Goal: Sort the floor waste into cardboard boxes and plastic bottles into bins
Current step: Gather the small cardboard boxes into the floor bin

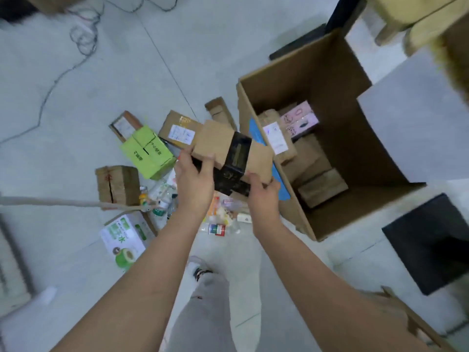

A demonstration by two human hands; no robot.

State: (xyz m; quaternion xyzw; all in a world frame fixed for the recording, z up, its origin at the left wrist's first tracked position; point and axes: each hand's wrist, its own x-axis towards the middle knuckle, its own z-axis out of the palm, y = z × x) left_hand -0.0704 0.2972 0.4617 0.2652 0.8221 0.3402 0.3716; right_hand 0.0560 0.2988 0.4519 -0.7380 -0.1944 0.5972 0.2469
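Two hands: our left hand (194, 179) and right hand (262, 196) each take a near corner of the long brown cardboard box banded with black tape (228, 146). Each grip is clamped on it, fingers curled round the edge.
Held box: it hangs above the floor pile, its far end just over the rim of the large open brown cardboard carton (286, 80). We judge the length calls for both hands, and the slant aims it into that carton.
Carton: it stands open on the floor and holds smaller brown boxes and a pink packet, so cardboard collects here.
Floor pile: a lime-green cardboard box (148, 153), a small brown box with red marks (118, 184), a white-and-green printed carton (124, 240) and clear plastic bottles (162, 207) lie near our feet, not yet sorted.
Dark square container (429, 242): it sits well apart on our right, perhaps the bottle bin, but it is too blurred to tell.
Floor: pale grey tiles (177, 47) with thin seams, and a loose dark cable (83, 36) at the far left.
Room: pale wooden furniture (418, 19) stands beyond the carton.
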